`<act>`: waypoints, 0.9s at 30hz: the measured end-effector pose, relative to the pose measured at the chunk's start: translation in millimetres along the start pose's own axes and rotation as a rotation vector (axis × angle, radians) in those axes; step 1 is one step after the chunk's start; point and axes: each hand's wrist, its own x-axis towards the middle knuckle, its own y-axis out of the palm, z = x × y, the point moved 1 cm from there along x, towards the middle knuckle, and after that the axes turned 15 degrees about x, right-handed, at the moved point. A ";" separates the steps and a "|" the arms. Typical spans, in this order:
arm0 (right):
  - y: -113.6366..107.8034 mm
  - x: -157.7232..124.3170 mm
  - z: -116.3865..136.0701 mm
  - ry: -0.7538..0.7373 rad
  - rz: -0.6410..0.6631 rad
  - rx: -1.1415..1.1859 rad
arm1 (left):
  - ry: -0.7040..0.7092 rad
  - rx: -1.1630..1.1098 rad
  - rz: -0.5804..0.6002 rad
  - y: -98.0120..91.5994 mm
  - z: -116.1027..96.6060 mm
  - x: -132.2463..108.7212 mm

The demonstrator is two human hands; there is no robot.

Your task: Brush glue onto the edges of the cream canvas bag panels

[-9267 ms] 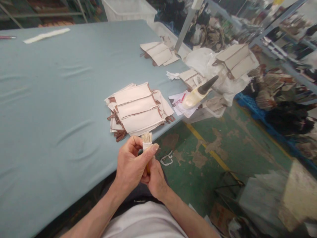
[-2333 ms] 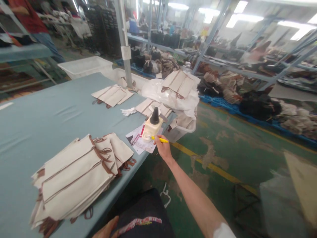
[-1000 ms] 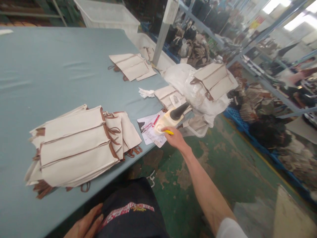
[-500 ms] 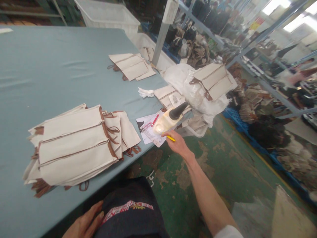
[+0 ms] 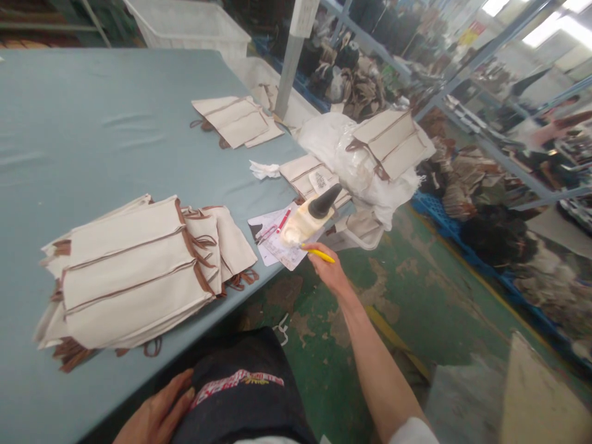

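Note:
My right hand [image 5: 327,265] is closed around a slim yellow-handled brush [image 5: 320,253]. Its tip points left, at the near end of a cream plastic container [image 5: 300,223] with a black cone-shaped part [image 5: 325,202]; whether the tip is inside, I cannot tell. Beneath the container lie printed papers [image 5: 272,250] with a red pen [image 5: 283,220] and a pair of small pink-handled snips [image 5: 266,233]. At the lower left, my left hand [image 5: 157,407] lies against the dark apron [image 5: 240,385], fingers extended and holding nothing.
A large stack of cream fabric pieces with brown trim [image 5: 134,277] covers the near left of the blue-green table [image 5: 92,148]. More fabric pieces [image 5: 235,120] lie farther back. A white plastic bag [image 5: 333,142] bulges at the right edge, near a metal post [image 5: 291,68].
My right hand has shifted slightly, and more of the yellow handle now shows. The view has moved a little, so the table's contents appear farther left. My left hand stays at the apron.

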 end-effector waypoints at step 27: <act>26.9 -111.2 -27.6 0.291 -0.790 0.742 | -0.173 -0.195 -0.558 -97.6 6.1 -28.7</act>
